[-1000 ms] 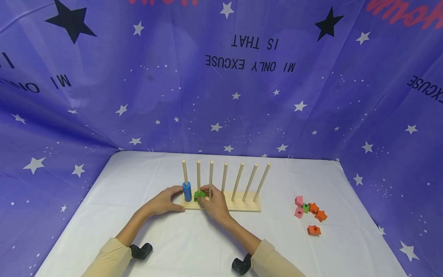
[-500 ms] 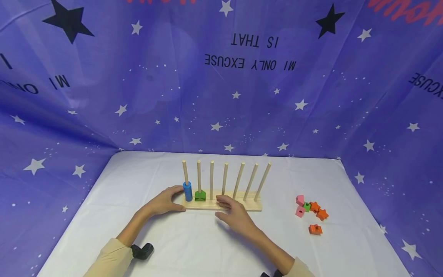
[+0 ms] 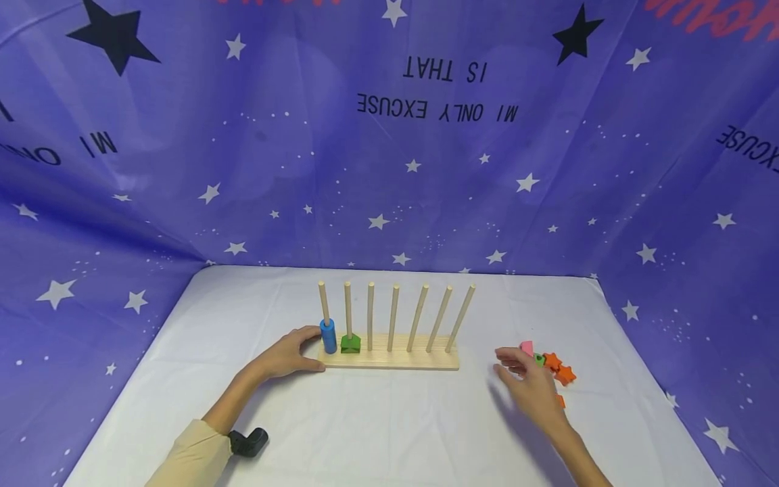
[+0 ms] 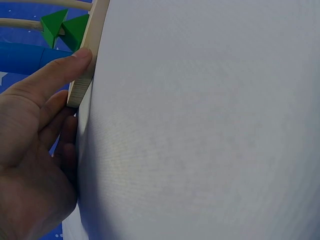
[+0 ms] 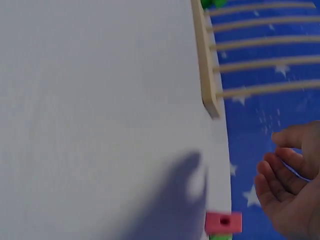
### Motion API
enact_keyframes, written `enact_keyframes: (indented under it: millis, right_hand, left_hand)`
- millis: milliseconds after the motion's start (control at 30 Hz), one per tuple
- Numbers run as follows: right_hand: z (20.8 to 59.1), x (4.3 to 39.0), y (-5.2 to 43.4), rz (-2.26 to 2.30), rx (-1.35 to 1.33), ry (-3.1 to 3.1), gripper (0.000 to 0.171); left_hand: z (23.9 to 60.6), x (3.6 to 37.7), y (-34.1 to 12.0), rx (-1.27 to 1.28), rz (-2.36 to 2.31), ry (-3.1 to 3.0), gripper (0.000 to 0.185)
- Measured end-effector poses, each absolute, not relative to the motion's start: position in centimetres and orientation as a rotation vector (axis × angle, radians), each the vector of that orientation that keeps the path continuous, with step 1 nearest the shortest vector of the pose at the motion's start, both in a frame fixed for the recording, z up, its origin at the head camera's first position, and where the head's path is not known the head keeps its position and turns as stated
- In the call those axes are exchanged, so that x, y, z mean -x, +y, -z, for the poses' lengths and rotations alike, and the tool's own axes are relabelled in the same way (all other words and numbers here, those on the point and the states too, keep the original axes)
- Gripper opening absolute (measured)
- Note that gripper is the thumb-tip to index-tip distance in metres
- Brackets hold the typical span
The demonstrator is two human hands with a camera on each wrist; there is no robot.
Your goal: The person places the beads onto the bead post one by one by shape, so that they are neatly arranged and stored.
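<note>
A wooden peg board [image 3: 395,358] with several upright pegs stands on the white cloth. My left hand [image 3: 282,356] holds its left end, thumb on the front edge and fingers round the end in the left wrist view. Blue cylinder beads [image 3: 328,337] are stacked on the leftmost peg. Green triangular beads [image 4: 76,31] sit at the foot of the second peg. Off to the right, my right hand [image 3: 532,389] hovers with loosely bent fingers and nothing in them. It partly covers a pink bead [image 3: 527,348], a loose green bead [image 3: 539,359] and an orange piece [image 3: 560,402].
Orange star beads [image 3: 565,375] lie just right of my right hand. White cloth [image 3: 377,426] spreads in front of the board and between it and the loose beads. A purple star-printed curtain [image 3: 389,169] rises behind and at both sides.
My right hand has let go of the green beads on the second peg and moved right, over to the loose beads. The left hand keeps its hold on the board's end.
</note>
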State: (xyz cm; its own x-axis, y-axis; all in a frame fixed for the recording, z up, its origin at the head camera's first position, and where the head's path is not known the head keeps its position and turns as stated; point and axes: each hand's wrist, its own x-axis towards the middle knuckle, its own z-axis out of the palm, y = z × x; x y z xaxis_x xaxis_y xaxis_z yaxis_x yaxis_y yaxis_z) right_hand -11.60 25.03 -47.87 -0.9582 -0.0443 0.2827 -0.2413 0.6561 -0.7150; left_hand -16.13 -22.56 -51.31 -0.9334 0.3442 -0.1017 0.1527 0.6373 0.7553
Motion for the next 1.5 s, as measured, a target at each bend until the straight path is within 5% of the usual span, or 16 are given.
enact_keyframes:
  millis: [567,1500]
  right_hand:
    - [49.7,13.3,31.4,-0.917,0.262,-2.724,0.027]
    - [50.2,14.2,31.1,-0.716,0.193,-2.756,0.030]
  left_hand:
    - [51.3,15.9,-22.4,-0.405,-1.179,2.628,0.085]
    - [51.1,15.9,-22.6,-0.383,-1.160,2.632,0.087]
